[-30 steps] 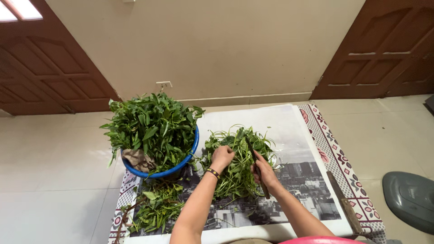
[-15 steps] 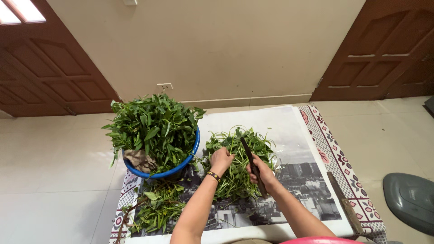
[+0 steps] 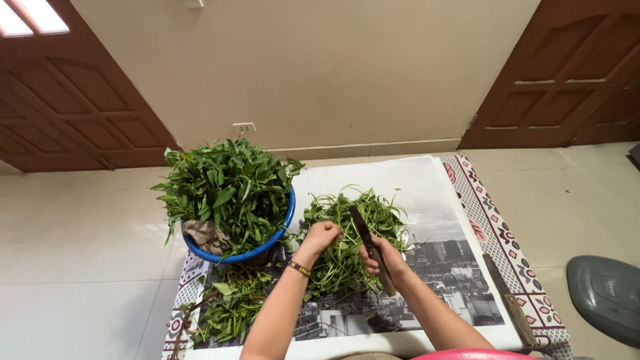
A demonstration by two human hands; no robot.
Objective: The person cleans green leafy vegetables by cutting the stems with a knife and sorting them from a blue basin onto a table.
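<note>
- Greens [image 3: 347,240] lie in a loose heap on the middle of the printed sheet [image 3: 400,180] spread on the floor, just beside a blue basin [image 3: 283,230] piled with more
- Left hand [image 3: 321,235] is closed on a clump of stems; right hand [image 3: 381,259] is wrapped round a dark knife [image 3: 368,243], blade up over the heap
- Trimming looks under way; a cut wants the stems held steady, clear of the fingers
- Patterned mat [image 3: 497,233] shows at the sheet's right edge, pale floor tiles [image 3: 87,227], wooden doors [image 3: 567,73] and a plain wall [image 3: 320,67] beyond

Blue basin [image 3: 283,230] w/ leafy greens sits to my left, trimmed scraps [image 3: 230,307] just below it. Second knife [image 3: 510,303] lies at mat's right edge, grey stool [image 3: 607,297] beyond.
</note>
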